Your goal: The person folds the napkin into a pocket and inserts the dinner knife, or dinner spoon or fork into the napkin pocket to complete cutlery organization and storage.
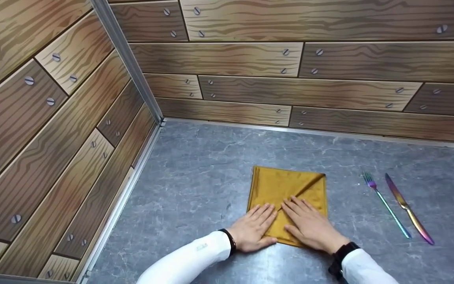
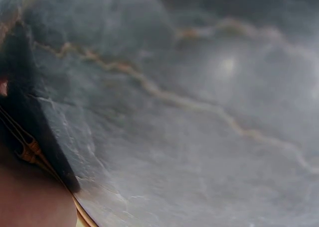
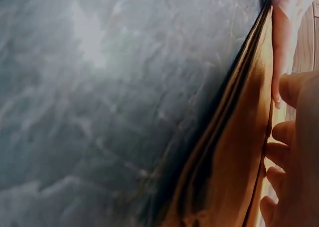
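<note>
A mustard-yellow cloth napkin (image 1: 280, 183), folded into a layered square, lies flat on the grey marbled table. A diagonal fold edge runs from its far right corner toward the hands. My left hand (image 1: 252, 228) rests with straight fingers on the near left part of the napkin, its thumb along the near edge. Palm down, my right hand (image 1: 309, 225) presses on the near right part, fingers extended beside the diagonal edge. In the right wrist view the napkin's stacked layers (image 3: 219, 172) show under the right fingers. The left wrist view holds mostly tabletop, with a napkin edge at lower left.
To the right of the napkin lie an iridescent fork (image 1: 386, 205) and, beside it, an iridescent knife (image 1: 408, 209). Wood-patterned panels wall the table (image 1: 195, 169) at the back (image 1: 227, 88) and on the left (image 1: 61, 157), with metal edging along their base.
</note>
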`<state>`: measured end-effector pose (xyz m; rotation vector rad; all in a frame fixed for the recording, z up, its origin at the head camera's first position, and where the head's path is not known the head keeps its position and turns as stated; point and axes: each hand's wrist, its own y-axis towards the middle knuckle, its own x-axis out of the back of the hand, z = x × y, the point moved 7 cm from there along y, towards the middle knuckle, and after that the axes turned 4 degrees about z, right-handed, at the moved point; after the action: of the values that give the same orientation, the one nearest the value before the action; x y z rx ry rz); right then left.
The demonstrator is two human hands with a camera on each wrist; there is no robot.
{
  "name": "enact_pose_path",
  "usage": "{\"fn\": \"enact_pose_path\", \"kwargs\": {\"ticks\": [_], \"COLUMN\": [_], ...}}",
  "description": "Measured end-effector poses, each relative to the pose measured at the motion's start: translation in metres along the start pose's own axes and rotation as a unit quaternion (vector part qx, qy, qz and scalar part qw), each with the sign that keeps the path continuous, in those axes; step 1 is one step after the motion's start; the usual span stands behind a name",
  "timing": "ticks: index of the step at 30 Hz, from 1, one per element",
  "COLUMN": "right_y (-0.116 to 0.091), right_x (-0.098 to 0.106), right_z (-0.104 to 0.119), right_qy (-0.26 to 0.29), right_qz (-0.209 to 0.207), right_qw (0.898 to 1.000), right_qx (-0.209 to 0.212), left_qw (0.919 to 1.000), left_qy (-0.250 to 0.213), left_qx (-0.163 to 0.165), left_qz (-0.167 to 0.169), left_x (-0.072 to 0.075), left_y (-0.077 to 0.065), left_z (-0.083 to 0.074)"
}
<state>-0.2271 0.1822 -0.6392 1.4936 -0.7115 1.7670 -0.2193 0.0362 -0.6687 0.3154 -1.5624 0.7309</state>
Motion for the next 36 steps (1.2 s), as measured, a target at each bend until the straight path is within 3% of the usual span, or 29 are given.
{"fn": "enact_pose_path", "kwargs": {"ticks": [8,19,28,36], "right_y": [0.0,0.004,0.004,0.006], "right_x": [0.002,0.008,0.015,0.019], "right_z": [-0.01,-0.048,-0.085,-0.103], "right_qy": [-0.013,-0.034,-0.027,-0.01], "right_qz": [-0.017,-0.012,-0.015,-0.008], "right_qw": [1.0,0.998,0.995,0.992], "right_qx": [0.001,-0.05,-0.098,-0.123], "left_qw": [0.9999,1.0,1.0,1.0], "left_qy": [0.002,-0.002,-0.001,-0.006], "left_qx": [0.004,0.002,0.004,0.005], "left_qz": [0.013,0.007,0.004,0.001], "left_x": [-0.001,0.002,0.003,0.002], "left_y": [0.001,-0.001,-0.002,-0.002], "left_z": [-0.001,-0.001,-0.001,0.0]}}
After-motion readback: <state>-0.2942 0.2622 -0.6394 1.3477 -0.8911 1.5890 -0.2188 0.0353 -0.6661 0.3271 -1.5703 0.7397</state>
